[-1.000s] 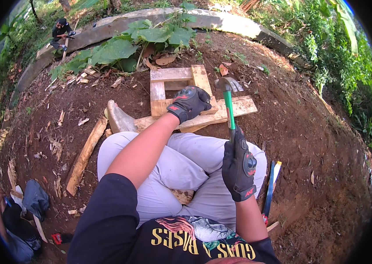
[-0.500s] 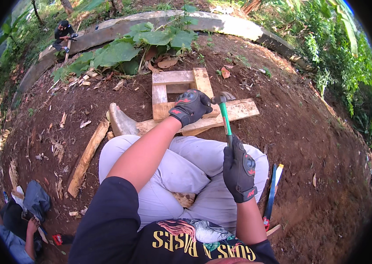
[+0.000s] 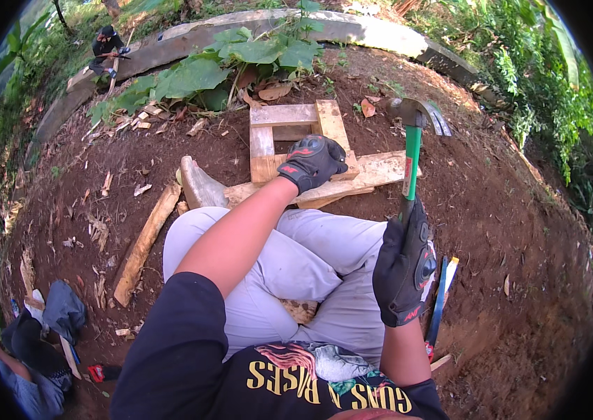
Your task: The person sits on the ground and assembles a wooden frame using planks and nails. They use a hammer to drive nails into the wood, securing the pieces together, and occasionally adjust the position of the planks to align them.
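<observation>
My right hand (image 3: 403,269), in a black glove, grips a claw hammer (image 3: 412,150) by the lower end of its green and black handle. The hammer stands upright above the right end of a plank, its head raised. My left hand (image 3: 312,163), gloved too, rests on the near side of a rectangular wooden frame (image 3: 286,114). Its fingers are pinched together at the frame's near right corner; whatever is between them is too small to name. Under that near side lies the light wooden plank (image 3: 384,170), slanting across in front of my crossed legs.
A rough log (image 3: 146,245) lies left of my knee. At my right is a long blue blade (image 3: 438,304) with a red handle. One person (image 3: 105,50) sits far left by the low concrete wall (image 3: 380,29); another (image 3: 37,360) is close at lower left. Leafy plants (image 3: 195,75) grow behind the frame.
My right hand has lifted the hammer up and to the right, away from my left hand. The left hand stays on the frame; the whole view has shifted slightly.
</observation>
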Tool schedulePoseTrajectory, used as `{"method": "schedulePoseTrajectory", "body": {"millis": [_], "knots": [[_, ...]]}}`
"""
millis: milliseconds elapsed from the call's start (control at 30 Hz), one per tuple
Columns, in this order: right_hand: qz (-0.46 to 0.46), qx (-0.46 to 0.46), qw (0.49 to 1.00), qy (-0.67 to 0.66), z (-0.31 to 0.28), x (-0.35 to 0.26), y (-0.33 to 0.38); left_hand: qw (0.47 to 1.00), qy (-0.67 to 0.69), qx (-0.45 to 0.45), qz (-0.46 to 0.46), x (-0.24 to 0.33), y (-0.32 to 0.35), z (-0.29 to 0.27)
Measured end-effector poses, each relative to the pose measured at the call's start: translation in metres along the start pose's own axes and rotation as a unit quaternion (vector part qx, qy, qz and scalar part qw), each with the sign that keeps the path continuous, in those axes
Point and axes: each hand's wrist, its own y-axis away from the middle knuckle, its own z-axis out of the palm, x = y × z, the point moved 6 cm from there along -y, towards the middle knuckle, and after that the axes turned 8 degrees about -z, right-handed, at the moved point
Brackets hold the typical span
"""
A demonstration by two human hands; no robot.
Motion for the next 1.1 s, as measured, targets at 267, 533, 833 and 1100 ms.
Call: {"method": "schedulePoseTrajectory", "body": {"millis": [267, 533, 833, 1100], "knots": [[0.002, -0.035, 0.999, 0.019, 0.008, 0.019, 0.007, 0.996, -0.074, 0.044, 0.031, -0.003, 0.008, -0.002], [0.011, -0.086, 0.996, 0.035, 0.019, 0.014, 0.011, 0.923, -0.379, -0.053, 0.018, -0.015, 0.024, -0.015], [0.011, -0.026, 1.000, -0.005, -0.008, 0.003, -0.009, 0.899, -0.435, 0.032, 0.031, -0.021, 0.030, -0.008], [0.038, -0.090, 0.995, 0.012, 0.014, 0.026, -0.007, 0.914, -0.404, 0.030, 0.011, -0.018, 0.031, -0.007]]}}
